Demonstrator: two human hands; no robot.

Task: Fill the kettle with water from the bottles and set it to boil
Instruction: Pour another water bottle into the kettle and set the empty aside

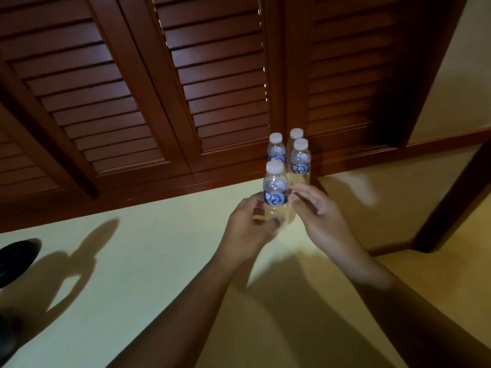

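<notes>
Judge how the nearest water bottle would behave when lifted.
The nearest bottle looks full and capped: probably heavy for its size. Its clear plastic may dent under the left hand. Tall and narrow, it could tip if nudged.

"K2" on bottle labels [275,197]

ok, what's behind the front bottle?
Three more capped bottles, then louvred wooden doors. The rearmost shows mostly its cap; the front bottle covers another's base.
</notes>
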